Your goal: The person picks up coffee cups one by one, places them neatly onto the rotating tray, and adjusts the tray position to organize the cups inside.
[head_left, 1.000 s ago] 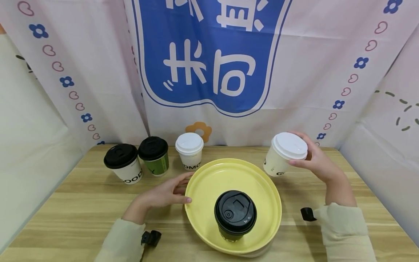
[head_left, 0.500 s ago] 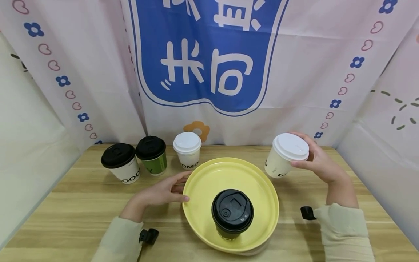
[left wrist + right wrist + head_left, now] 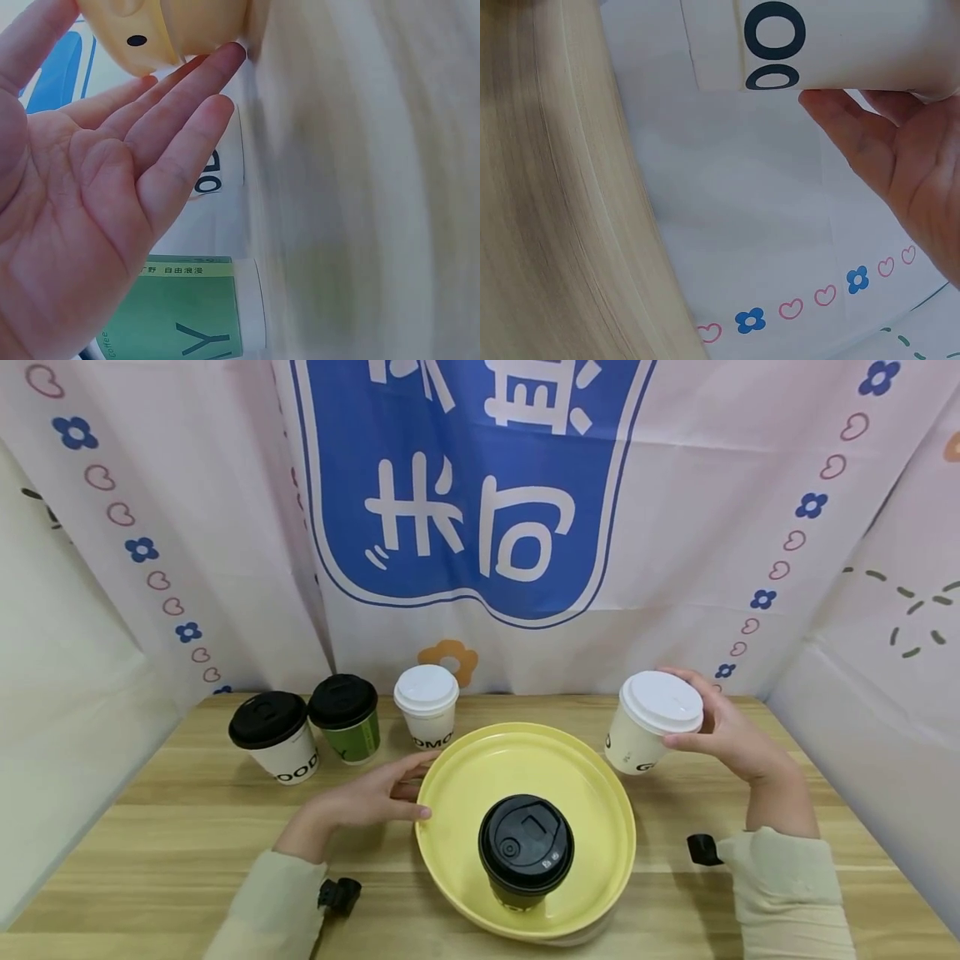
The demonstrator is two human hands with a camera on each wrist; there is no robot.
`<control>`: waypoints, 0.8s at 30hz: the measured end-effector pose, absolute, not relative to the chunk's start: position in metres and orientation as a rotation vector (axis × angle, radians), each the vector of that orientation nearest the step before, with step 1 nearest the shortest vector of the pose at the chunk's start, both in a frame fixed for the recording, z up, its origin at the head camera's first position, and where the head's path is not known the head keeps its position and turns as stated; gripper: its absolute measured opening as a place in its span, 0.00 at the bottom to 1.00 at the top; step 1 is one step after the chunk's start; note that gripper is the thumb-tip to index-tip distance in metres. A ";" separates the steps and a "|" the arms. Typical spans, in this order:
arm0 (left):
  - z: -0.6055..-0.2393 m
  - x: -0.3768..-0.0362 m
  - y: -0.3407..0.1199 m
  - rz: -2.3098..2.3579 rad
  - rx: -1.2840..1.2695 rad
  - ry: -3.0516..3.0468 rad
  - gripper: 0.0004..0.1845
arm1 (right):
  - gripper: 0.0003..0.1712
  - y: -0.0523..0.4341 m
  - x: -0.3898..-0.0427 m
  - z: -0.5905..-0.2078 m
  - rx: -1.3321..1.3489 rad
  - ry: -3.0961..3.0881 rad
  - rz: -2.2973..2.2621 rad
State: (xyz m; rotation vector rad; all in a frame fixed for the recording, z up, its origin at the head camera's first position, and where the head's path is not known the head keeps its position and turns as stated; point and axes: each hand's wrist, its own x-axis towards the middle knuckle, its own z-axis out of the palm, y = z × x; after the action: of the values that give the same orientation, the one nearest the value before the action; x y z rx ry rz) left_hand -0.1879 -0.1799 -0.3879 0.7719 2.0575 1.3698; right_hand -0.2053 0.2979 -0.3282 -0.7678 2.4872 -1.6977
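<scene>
In the head view my right hand (image 3: 731, 739) grips a white paper cup (image 3: 633, 743) with a white lid, thumb on the near side. Dark letters show on the cup (image 3: 855, 45) in the right wrist view, where its base stands apart from the wooden tabletop. My left hand (image 3: 371, 797) rests at the left rim of a round yellow tray (image 3: 465, 860), thumb at the edge. The left wrist view shows its fingers (image 3: 180, 97) fairly straight against the tray's yellow underside (image 3: 150, 30). On the tray stands a black-lidded cup (image 3: 525, 852), its dark green side mostly hidden.
Along the back left stand a white cup with black lid (image 3: 277, 739), a green cup with black lid (image 3: 347, 718) and a smaller white cup with white lid (image 3: 427, 706). A printed cloth (image 3: 675, 527) hangs behind the wooden table (image 3: 187, 827).
The white cup in my right hand has shifted slightly toward me and to the right. My left hand stays at the tray's rim. The head view has drifted slightly.
</scene>
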 end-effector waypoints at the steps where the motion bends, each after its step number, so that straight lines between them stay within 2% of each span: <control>1: -0.388 -0.188 -0.180 1.367 0.769 2.060 0.46 | 0.47 0.298 -0.205 -0.328 -0.772 2.488 -1.690; 24: -0.384 -0.203 -0.179 1.284 0.708 2.069 0.46 | 0.46 0.303 -0.202 -0.326 -0.804 2.449 -1.618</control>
State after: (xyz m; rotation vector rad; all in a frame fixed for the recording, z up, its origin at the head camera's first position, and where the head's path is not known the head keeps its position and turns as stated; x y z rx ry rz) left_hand -0.2031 -0.1786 -0.3839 0.7077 2.0692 1.2838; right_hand -0.2016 0.3032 -0.3262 -0.8045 2.4493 -1.6183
